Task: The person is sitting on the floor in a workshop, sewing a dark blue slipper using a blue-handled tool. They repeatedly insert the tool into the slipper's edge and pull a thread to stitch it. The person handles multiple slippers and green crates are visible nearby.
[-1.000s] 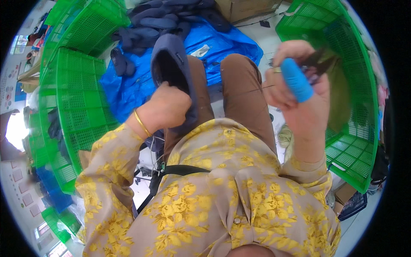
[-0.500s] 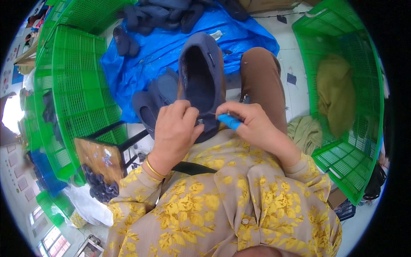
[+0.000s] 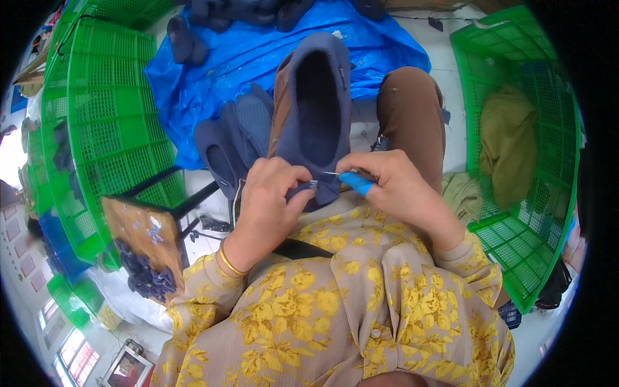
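A navy blue slipper lies over my lap, its opening upward and its toe pointing away from me. My left hand is closed, thumb and index finger pinching a small navy fabric piece with a pale tag at the near end of the slipper. Blue tape wraps a finger of my right hand, which pinches a thin metal needle. The needle's tip points left, toward the fabric piece. Whether it pierces anything cannot be told.
More navy slippers lean just left of mine. Beyond is a blue plastic sheet with several dark slippers. Green mesh crates stand on the left, with a wooden stool nearby. On the right, another green crate holds olive cloth.
The slipper and both hands appear slightly further right in the view, which has itself shifted. My right hand has turned a little, and the needle now shows clearly between the hands.
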A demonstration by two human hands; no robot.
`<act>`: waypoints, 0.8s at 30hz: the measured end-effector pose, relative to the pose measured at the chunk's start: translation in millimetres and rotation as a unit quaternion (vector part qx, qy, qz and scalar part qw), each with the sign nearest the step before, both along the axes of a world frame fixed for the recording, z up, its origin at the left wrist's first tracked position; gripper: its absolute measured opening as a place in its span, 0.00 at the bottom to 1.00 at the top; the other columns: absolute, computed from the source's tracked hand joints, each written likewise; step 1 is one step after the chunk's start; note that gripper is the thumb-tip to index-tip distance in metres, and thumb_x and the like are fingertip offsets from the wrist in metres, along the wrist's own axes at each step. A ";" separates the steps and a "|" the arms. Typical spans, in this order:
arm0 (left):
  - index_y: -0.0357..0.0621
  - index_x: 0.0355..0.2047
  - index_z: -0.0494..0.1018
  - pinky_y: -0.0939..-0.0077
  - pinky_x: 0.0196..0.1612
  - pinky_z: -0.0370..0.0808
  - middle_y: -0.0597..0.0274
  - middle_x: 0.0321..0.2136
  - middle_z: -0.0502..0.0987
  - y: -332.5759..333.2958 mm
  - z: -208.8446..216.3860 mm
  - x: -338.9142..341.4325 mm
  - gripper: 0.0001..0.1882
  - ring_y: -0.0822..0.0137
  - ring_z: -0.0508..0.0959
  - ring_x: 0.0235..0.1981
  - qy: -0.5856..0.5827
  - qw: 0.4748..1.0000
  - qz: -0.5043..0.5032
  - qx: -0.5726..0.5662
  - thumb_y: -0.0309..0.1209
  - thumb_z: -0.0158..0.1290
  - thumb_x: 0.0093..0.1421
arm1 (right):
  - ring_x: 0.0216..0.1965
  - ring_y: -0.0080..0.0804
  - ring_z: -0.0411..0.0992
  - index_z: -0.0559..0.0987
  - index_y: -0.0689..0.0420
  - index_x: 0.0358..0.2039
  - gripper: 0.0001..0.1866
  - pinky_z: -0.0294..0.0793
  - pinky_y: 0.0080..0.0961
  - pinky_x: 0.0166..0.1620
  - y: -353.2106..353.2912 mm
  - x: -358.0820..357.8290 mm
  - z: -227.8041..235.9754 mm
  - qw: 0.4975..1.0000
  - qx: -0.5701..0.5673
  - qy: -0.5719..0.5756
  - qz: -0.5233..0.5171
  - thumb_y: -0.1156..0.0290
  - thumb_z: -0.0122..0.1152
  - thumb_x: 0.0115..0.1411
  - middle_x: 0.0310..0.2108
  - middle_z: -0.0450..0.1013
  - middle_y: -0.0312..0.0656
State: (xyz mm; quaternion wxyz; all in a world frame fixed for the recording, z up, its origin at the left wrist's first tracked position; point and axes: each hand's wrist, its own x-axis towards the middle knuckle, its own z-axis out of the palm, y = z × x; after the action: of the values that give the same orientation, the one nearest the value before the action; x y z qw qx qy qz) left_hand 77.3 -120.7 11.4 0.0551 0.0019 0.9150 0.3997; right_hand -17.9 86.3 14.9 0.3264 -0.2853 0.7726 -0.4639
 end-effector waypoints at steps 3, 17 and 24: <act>0.43 0.31 0.75 0.69 0.35 0.65 0.62 0.24 0.69 2.1 -0.6 -0.8 0.12 0.59 0.69 0.31 0.018 1.000 0.000 0.011 0.22 0.63 0.44 | 0.31 0.43 0.77 0.79 0.59 0.39 0.14 0.75 0.29 0.36 0.5 -4.2 -1.2 0.997 0.004 0.044 0.068 0.83 0.59 0.50 0.31 0.77 0.48; 0.43 0.30 0.74 0.70 0.36 0.65 0.62 0.27 0.70 -1.4 -7.0 -6.9 0.12 0.61 0.69 0.31 0.063 0.995 -0.061 0.039 0.20 0.61 0.44 | 0.38 0.47 0.77 0.79 0.61 0.43 0.26 0.76 0.31 0.42 7.3 -15.8 2.6 0.989 0.008 0.023 0.147 0.88 0.52 0.40 0.36 0.78 0.51; 0.43 0.30 0.74 0.70 0.36 0.65 0.62 0.27 0.70 -2.0 -7.9 -8.1 0.12 0.61 0.69 0.31 0.060 0.995 -0.068 0.037 0.19 0.61 0.43 | 0.39 0.48 0.77 0.80 0.62 0.43 0.27 0.76 0.33 0.44 5.5 -18.7 10.3 0.980 0.056 0.036 0.186 0.89 0.51 0.38 0.38 0.78 0.52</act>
State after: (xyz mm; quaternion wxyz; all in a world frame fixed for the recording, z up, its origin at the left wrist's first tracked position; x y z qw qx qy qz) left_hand 69.3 -122.8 3.5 0.0272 0.0900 0.8989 0.4280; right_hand -36.6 91.8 25.2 0.3943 -0.4221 0.7420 -0.3403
